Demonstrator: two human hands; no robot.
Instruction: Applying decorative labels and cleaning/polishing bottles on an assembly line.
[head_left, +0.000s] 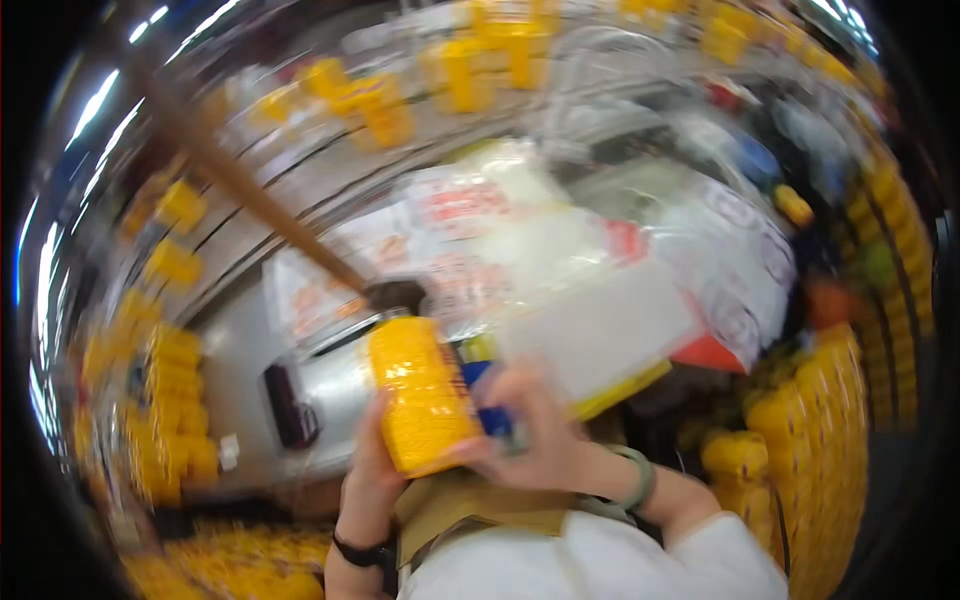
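A shiny yellow wrapped package (424, 397) is held upright or slightly tilted in front of my body. My left hand (375, 442) grips its left side, with a dark band on the wrist. On the package's right side is my right hand (525, 420), blurred, its fingers curled and its fingertips at the lower edge. A green bangle circles that wrist. Something blue (487, 397) shows between the right hand and the package; what it is cannot be told. Just beyond the package's top is a dark, blurred object (397, 296) at the end of a brown pole (255, 195).
Printed plastic bags (465, 247) and a pale sheet (600, 330) cover much of the metal table (232, 360). A dark case-like object (289, 409) lies at left. Stacked yellow packages (810, 435) stand at right, more (176, 405) at left. Yellow items (382, 109) sit on the slatted surface beyond.
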